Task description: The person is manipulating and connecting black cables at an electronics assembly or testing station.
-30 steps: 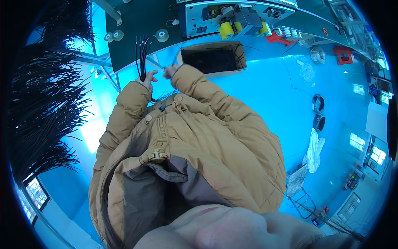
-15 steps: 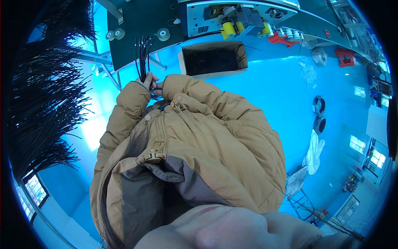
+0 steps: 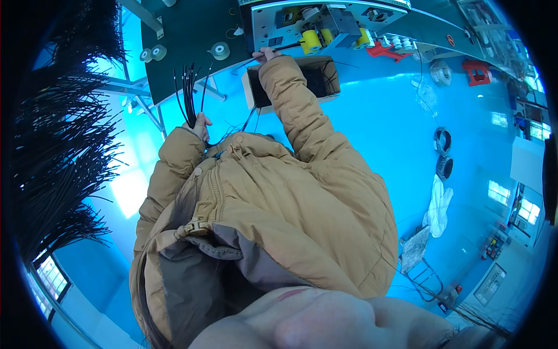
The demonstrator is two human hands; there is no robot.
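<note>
One bundle of black wires (image 3: 187, 93) clenched in my left hand (image 3: 200, 125) | right hand (image 3: 266, 54) pinched a wire at the machine (image 3: 325, 23) | loose strands could slip below it.

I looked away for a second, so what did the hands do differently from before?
The right hand left the left hand's side and stretched forward over the cardboard box to the machine, where it touches a black wire. The left hand lifted a little and kept its grip on the bundle of black wires. The box, the machine and the green table stayed put.
</note>
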